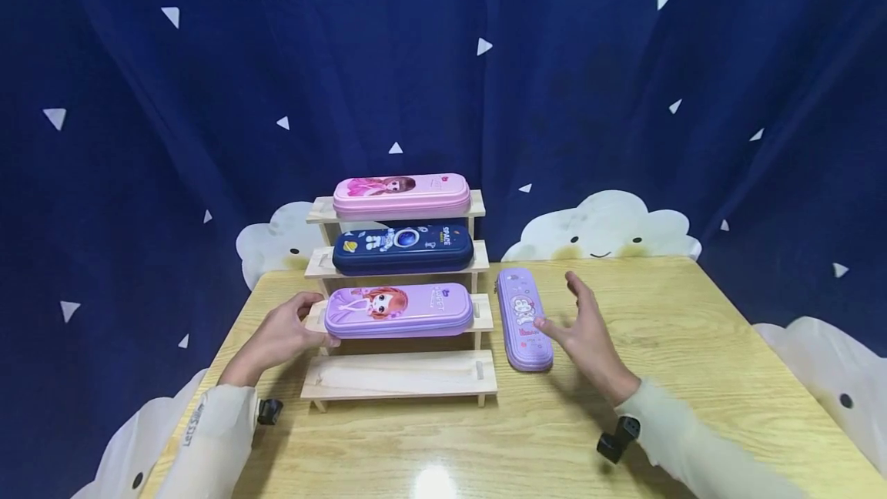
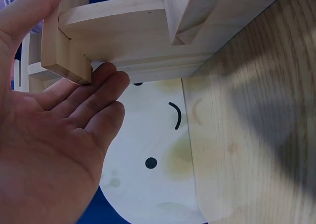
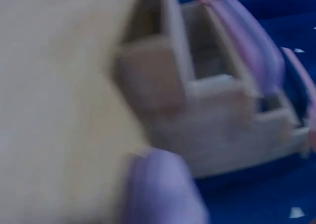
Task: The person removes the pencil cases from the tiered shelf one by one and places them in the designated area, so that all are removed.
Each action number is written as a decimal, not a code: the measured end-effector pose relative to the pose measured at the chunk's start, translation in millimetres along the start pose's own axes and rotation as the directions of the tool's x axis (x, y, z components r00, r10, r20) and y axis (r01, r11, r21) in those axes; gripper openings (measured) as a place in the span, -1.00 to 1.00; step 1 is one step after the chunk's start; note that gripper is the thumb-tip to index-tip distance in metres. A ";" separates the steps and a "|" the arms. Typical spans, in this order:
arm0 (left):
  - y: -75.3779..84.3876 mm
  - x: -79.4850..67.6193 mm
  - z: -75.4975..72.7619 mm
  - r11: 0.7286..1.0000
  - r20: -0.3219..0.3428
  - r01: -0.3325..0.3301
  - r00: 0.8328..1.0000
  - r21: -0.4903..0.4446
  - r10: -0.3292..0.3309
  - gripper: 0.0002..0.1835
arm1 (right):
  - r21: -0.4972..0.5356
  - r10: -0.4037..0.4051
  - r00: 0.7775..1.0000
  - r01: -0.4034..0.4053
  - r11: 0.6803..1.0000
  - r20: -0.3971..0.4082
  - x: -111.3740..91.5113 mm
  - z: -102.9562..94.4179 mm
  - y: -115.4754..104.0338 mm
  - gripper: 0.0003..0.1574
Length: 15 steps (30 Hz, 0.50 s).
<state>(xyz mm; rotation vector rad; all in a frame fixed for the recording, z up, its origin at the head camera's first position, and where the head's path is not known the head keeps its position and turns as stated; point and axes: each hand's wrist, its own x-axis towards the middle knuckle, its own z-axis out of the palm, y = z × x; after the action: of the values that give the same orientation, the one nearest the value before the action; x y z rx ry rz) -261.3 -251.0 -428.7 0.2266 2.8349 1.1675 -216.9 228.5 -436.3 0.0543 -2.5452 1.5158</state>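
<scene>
A wooden tiered rack (image 1: 398,377) stands on the table. My left hand (image 1: 282,333) holds the left end of its second shelf from the bottom; in the left wrist view the thumb is above the board and the fingers are under it. On that shelf lies a purple pencil case with a red-haired girl (image 1: 430,306). Right of the rack, a lilac pencil case with a white cartoon figure (image 1: 516,291) lies flat on the table. My right hand (image 1: 589,337) is beside it, fingers spread, thumb over its right edge; contact cannot be told. The right wrist view is blurred.
The upper shelves hold a navy space pencil case (image 1: 416,252) and, on top, a pink pencil case (image 1: 423,195). The bottom shelf is bare. A dark blue curtain (image 1: 589,98) with white cloud shapes hangs behind the wooden table (image 1: 346,460).
</scene>
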 end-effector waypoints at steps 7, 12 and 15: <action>1.3 -0.5 -0.9 1.000 0.007 0.016 1.000 0.004 -0.016 0.01 | 0.085 -0.306 0.949 0.312 0.946 -0.075 33.9 -44.4 -43.4 0.31; 1.8 -1.3 -0.7 1.000 0.004 0.014 1.000 0.015 -0.014 0.00 | 0.158 -0.457 0.886 0.464 0.871 -0.081 52.5 -63.8 -73.6 0.33; 2.1 -0.9 -1.8 1.000 0.000 0.008 1.000 0.029 -0.008 -0.02 | 0.212 -0.500 0.864 0.500 0.840 -0.060 59.0 -68.5 -92.5 0.34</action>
<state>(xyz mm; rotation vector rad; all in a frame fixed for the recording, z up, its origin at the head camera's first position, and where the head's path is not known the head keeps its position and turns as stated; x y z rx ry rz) -260.4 -250.9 -425.9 0.2171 2.8510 1.1260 -254.5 247.6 -314.0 0.6922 -2.1029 1.5522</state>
